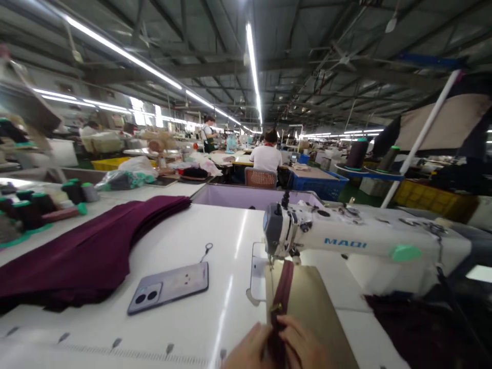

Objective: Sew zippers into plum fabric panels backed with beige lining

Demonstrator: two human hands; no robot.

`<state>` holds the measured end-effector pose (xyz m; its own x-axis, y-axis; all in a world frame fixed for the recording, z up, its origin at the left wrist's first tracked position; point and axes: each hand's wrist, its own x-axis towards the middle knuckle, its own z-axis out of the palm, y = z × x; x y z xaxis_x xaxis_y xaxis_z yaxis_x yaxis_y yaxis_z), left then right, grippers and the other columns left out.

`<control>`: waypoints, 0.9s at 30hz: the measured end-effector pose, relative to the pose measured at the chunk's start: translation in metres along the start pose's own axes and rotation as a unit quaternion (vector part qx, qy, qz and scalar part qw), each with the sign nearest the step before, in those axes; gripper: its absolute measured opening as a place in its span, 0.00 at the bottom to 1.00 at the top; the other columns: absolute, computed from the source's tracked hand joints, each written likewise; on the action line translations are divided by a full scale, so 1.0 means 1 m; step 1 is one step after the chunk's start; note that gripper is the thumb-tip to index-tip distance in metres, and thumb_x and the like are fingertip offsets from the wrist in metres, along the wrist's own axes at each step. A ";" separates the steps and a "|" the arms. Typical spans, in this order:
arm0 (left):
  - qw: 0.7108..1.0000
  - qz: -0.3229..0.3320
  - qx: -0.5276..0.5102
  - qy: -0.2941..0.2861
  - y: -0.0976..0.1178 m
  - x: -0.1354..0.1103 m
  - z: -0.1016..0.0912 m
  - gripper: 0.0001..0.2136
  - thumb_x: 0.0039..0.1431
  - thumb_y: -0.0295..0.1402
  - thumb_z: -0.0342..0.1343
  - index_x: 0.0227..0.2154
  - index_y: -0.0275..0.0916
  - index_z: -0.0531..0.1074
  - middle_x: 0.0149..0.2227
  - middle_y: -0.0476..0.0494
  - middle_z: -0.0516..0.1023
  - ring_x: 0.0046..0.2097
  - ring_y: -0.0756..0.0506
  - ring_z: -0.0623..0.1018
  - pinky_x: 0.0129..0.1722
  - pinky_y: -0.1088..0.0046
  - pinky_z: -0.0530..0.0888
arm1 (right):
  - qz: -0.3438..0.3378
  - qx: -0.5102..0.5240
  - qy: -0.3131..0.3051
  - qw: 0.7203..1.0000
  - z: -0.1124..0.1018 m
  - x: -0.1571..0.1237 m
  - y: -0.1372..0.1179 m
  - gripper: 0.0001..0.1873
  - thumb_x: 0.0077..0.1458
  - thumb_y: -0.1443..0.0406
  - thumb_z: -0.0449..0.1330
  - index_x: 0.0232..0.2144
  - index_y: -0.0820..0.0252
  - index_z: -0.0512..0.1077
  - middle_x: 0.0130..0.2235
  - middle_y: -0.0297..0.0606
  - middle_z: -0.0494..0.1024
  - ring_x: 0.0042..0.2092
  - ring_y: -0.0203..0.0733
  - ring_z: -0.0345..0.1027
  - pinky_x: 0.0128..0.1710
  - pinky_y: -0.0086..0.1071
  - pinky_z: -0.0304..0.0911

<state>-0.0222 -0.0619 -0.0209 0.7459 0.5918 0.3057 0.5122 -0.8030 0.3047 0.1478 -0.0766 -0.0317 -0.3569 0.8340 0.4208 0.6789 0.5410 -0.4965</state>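
Observation:
A maroon zipper runs from under the presser foot of the white sewing machine toward me. Its metal slider lies just beyond my fingertips. On the near end of the zipper, my left hand grips the left edge with its fingers closed. My right hand pinches the same strip from the right. Beneath the zipper lies a flat brownish-gold plate on the machine bed. Part of the strip between my hands is hidden by the fingers.
Left of the machine lie a phone and a stack of maroon fabric. Thread cones stand at the far left. A lilac-lined bin sits behind the table. Dark maroon cloth hangs at right. A seated person is ahead.

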 end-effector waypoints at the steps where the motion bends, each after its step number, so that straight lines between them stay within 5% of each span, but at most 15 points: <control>1: 1.000 -0.024 -0.003 0.006 0.006 -0.002 0.000 0.09 0.56 0.28 0.53 0.40 0.39 0.69 0.44 0.38 0.68 0.42 0.44 0.71 0.42 0.67 0.74 | 0.014 0.001 -0.010 1.000 -0.005 -0.001 -0.004 0.14 0.50 0.73 0.48 0.33 0.58 0.71 0.46 0.42 0.72 0.49 0.41 0.66 0.48 0.33 0.64; 6: 0.999 -0.022 0.021 0.036 0.020 -0.007 -0.010 0.06 0.53 0.22 0.52 0.32 0.35 0.71 0.51 0.37 0.61 0.49 0.41 0.68 0.48 0.61 0.71 | 0.072 0.082 -0.029 0.994 -0.027 0.004 -0.013 0.13 0.48 0.74 0.48 0.31 0.60 0.71 0.48 0.42 0.69 0.50 0.40 0.63 0.51 0.36 0.59; 11: 0.999 0.009 0.018 0.041 0.017 -0.006 -0.012 0.04 0.54 0.22 0.53 0.29 0.34 0.72 0.43 0.40 0.67 0.46 0.43 0.68 0.47 0.63 0.72 | 0.062 0.085 -0.053 0.993 -0.029 0.005 -0.015 0.15 0.44 0.78 0.47 0.31 0.60 0.69 0.51 0.41 0.65 0.53 0.39 0.58 0.54 0.35 0.56; 17: 0.999 -0.002 0.016 0.027 0.016 -0.005 -0.008 0.08 0.55 0.24 0.53 0.22 0.33 0.71 0.41 0.40 0.68 0.44 0.43 0.68 0.45 0.64 0.73 | 0.068 -0.043 -0.102 0.992 -0.030 0.020 -0.012 0.18 0.54 0.73 0.47 0.43 0.58 0.69 0.53 0.44 0.60 0.53 0.43 0.58 0.54 0.38 0.55; 27: 1.000 -0.004 0.006 0.003 0.015 -0.007 -0.003 0.08 0.54 0.22 0.53 0.22 0.34 0.70 0.42 0.40 0.67 0.45 0.43 0.68 0.47 0.65 0.73 | 0.004 -0.077 -0.139 0.987 -0.036 0.066 0.014 0.12 0.56 0.71 0.44 0.37 0.66 0.66 0.49 0.47 0.67 0.52 0.41 0.59 0.54 0.36 0.56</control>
<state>-0.0210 -0.0777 -0.0161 0.7391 0.5991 0.3078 0.5234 -0.7985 0.2975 0.1567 -0.0180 0.0161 -0.4997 0.8468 0.1822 0.7640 0.5300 -0.3681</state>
